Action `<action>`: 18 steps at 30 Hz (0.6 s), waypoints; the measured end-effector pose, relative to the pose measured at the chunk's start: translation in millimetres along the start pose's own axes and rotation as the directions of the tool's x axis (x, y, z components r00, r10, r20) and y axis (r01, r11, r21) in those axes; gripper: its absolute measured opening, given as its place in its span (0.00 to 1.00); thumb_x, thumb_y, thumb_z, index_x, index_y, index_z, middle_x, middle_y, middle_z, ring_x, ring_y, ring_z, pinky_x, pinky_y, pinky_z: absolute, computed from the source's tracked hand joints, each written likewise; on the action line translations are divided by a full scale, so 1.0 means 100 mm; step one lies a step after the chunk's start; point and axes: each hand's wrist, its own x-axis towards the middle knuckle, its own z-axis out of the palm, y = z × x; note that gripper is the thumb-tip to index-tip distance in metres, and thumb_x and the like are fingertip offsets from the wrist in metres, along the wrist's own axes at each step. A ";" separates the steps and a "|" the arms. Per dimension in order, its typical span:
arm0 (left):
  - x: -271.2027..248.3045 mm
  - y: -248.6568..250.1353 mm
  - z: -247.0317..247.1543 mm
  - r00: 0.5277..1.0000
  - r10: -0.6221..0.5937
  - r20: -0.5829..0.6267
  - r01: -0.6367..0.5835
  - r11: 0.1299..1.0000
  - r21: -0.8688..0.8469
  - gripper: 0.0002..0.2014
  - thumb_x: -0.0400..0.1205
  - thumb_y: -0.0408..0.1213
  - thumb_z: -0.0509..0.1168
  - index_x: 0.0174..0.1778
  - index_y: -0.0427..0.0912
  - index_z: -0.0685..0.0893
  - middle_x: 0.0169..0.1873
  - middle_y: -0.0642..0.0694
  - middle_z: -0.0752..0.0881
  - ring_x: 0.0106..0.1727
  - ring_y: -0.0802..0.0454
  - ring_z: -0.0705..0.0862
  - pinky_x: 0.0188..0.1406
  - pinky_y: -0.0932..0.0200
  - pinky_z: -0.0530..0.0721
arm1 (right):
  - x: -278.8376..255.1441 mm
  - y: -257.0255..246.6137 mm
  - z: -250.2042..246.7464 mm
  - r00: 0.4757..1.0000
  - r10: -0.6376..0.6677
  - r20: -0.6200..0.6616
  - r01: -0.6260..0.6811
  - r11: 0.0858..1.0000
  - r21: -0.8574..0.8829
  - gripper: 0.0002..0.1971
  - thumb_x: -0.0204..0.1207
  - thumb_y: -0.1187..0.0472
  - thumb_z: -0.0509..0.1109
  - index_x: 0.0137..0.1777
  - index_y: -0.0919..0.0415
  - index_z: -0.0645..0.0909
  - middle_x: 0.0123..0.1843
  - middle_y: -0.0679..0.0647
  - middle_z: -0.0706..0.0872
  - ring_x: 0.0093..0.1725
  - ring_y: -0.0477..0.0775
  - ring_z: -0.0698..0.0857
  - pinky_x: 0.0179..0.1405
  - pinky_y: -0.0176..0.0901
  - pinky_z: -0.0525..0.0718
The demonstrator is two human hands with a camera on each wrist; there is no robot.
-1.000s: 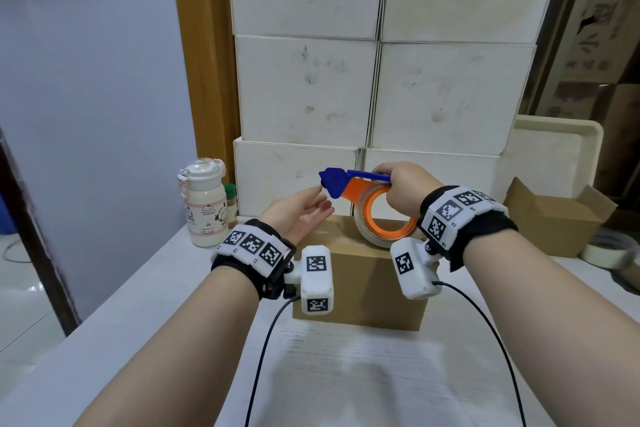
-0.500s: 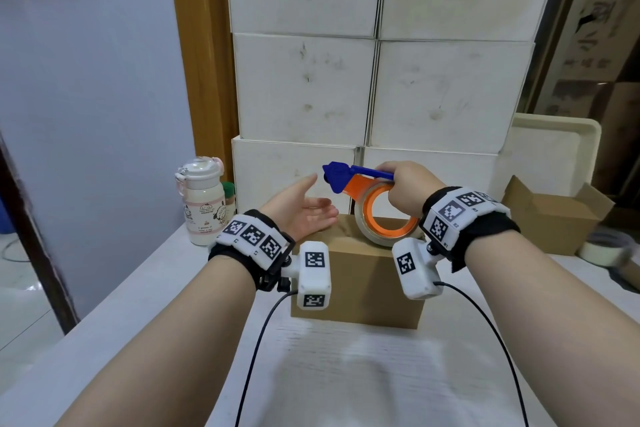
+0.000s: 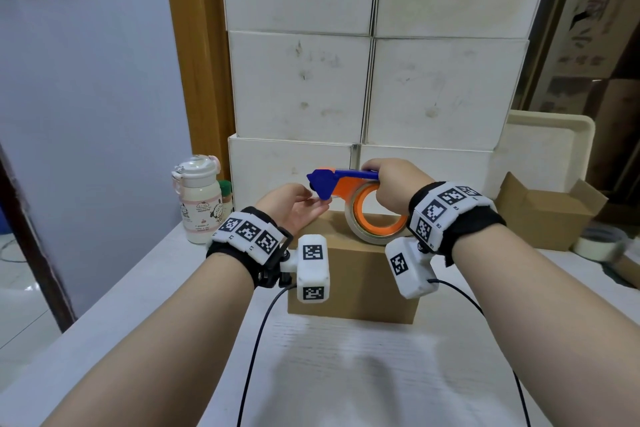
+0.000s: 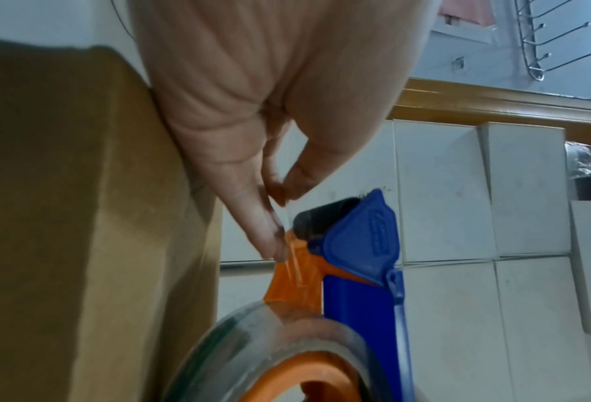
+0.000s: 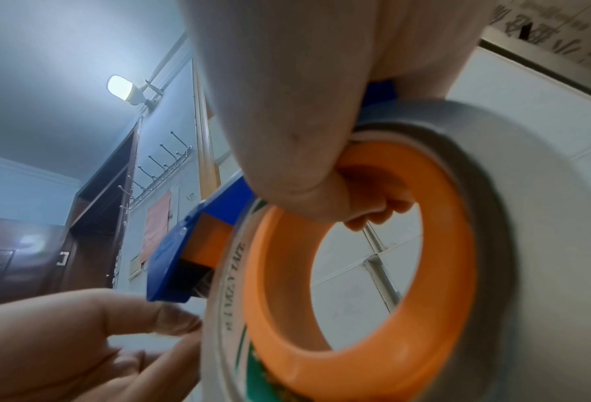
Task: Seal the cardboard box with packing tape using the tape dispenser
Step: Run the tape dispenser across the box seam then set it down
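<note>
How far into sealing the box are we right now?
Early. Done: the right hand grips the tape dispenser above the closed cardboard box. In hand: the left hand fingertips reach for the tape end at the blue head. Left: no tape shows on the box yet.

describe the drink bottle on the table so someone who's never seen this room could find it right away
Start at the stack of white boxes against the wall, then look to its lower left corner on the table. The bottle stands there upright: cream-white with a pink strap and cartoon print, larger than the green-capped jar behind it.
</note>
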 end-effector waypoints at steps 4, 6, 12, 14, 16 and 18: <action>-0.04 0.01 0.08 1.000 0.020 0.018 -0.018 0.995 -0.096 0.09 0.85 0.21 0.47 0.56 0.33 0.69 0.61 0.31 0.76 0.58 0.40 0.80 0.62 0.51 0.79 | -0.01 0.00 0.00 1.000 -0.010 -0.006 0.010 1.000 -0.005 0.23 0.76 0.74 0.59 0.68 0.54 0.77 0.56 0.55 0.85 0.48 0.52 0.77 0.50 0.41 0.75; -0.06 0.01 0.10 0.998 0.056 -0.012 -0.056 0.998 0.025 0.07 0.84 0.21 0.50 0.50 0.33 0.71 0.56 0.31 0.78 0.53 0.41 0.83 0.57 0.49 0.82 | -0.02 0.01 0.00 1.000 -0.012 -0.010 0.012 1.000 0.000 0.23 0.76 0.74 0.59 0.67 0.55 0.77 0.56 0.55 0.85 0.48 0.52 0.77 0.50 0.41 0.75; -0.05 0.02 0.08 0.988 0.146 -0.053 -0.128 0.958 0.258 0.06 0.82 0.22 0.55 0.45 0.34 0.75 0.42 0.33 0.84 0.42 0.44 0.87 0.43 0.54 0.88 | -0.05 0.01 -0.02 1.000 -0.022 -0.015 0.022 1.000 0.004 0.22 0.76 0.74 0.58 0.66 0.56 0.78 0.54 0.55 0.85 0.47 0.53 0.77 0.48 0.41 0.74; -0.02 0.02 0.05 0.988 0.141 -0.068 -0.122 0.966 0.230 0.06 0.82 0.21 0.55 0.46 0.34 0.75 0.45 0.32 0.83 0.45 0.42 0.86 0.45 0.53 0.88 | -0.06 0.00 -0.02 1.000 -0.028 -0.011 0.028 1.000 -0.001 0.21 0.76 0.74 0.58 0.66 0.56 0.78 0.52 0.55 0.84 0.47 0.53 0.77 0.48 0.41 0.74; -0.01 0.03 0.05 0.989 0.131 -0.066 -0.115 0.973 0.202 0.07 0.82 0.20 0.54 0.50 0.33 0.74 0.51 0.30 0.80 0.48 0.40 0.84 0.47 0.51 0.87 | -0.06 -0.01 -0.01 0.999 -0.034 -0.013 0.034 0.999 -0.006 0.21 0.76 0.74 0.59 0.66 0.56 0.78 0.52 0.55 0.84 0.46 0.53 0.77 0.48 0.41 0.74; -0.01 0.04 0.07 0.991 0.117 -0.062 -0.105 0.979 0.177 0.09 0.82 0.19 0.53 0.55 0.32 0.72 0.52 0.30 0.79 0.47 0.41 0.84 0.50 0.48 0.86 | -0.06 -0.01 -0.02 0.999 -0.035 -0.014 0.035 0.999 -0.005 0.21 0.76 0.74 0.60 0.66 0.56 0.78 0.53 0.55 0.85 0.46 0.53 0.77 0.48 0.41 0.74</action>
